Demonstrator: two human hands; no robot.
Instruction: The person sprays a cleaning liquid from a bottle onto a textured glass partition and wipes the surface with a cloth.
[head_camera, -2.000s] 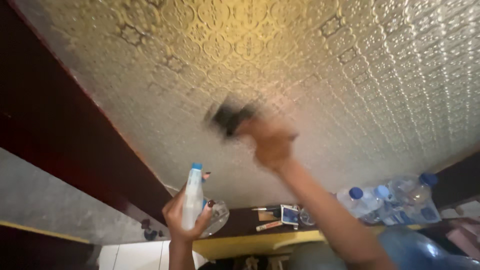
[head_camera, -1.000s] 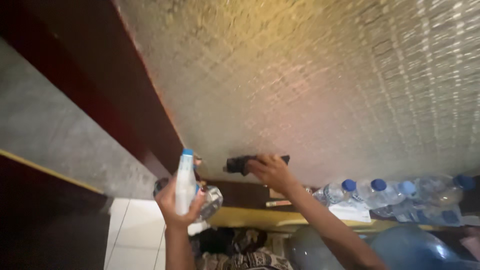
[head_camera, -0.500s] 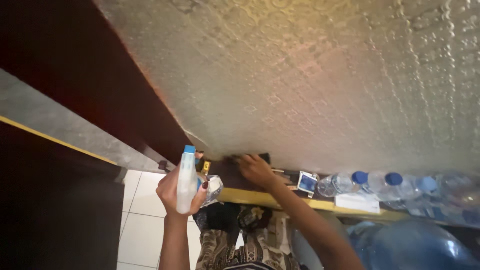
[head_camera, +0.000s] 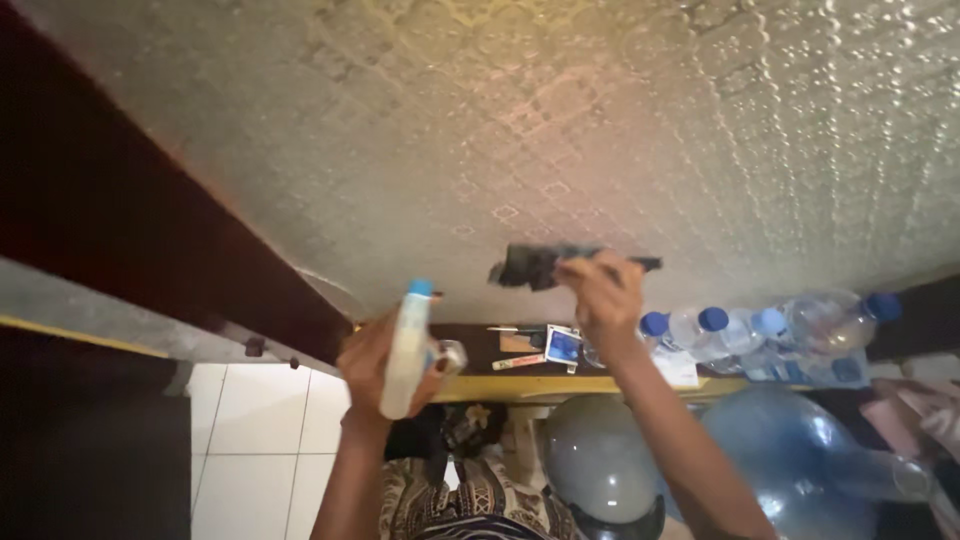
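The right hand (head_camera: 600, 290) is clamped on a dark crumpled cloth (head_camera: 535, 264), pressing it flat against the pale embossed patterned surface (head_camera: 620, 130). Lower left of it, the left hand (head_camera: 385, 365) grips a white plastic bottle with a blue cap (head_camera: 408, 345) upright, just clear of that surface.

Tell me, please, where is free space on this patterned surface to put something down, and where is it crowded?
The patterned surface is bare from the dark cloth under the right hand up to the top edge, and beside the dark wooden border. The yellow-edged shelf is crowded: small items beside the blue-capped bottles.
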